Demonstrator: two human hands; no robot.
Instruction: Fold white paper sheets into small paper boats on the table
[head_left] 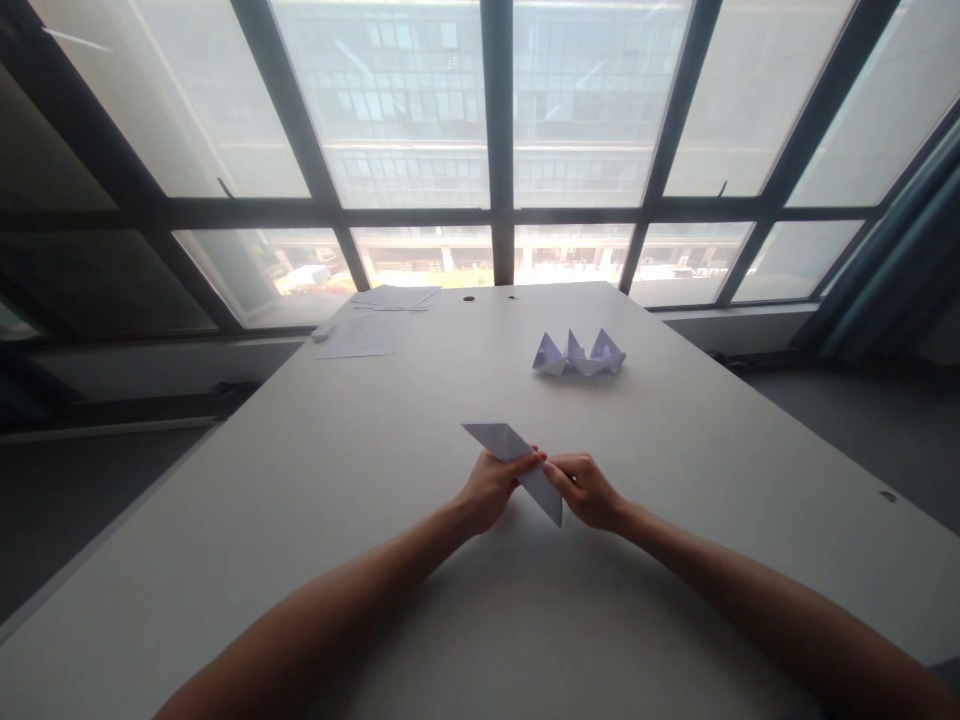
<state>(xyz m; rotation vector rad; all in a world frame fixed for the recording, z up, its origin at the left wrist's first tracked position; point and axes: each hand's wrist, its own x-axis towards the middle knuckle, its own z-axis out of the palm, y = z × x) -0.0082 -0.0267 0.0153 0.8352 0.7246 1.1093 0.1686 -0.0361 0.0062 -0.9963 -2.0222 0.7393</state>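
A folded sheet of white paper (541, 490), shaped like a slanted strip with pointed ends, is held just above the table between both hands. My left hand (491, 485) is closed on its middle, with the thumb lying across the near face. My right hand (589, 488) pinches the paper's right edge between thumb and fingers, close to the left fingertips. One point of the paper slopes to the upper left, the other down to the lower right. The fingers behind the paper are partly hidden.
Several folded paper boats (579, 356) stand in a row beyond my right hand. Flat paper sheets (360, 336) lie at the far left of the white table (285, 530), near a small white object (322, 332). Large windows (420, 110) rise behind the far edge.
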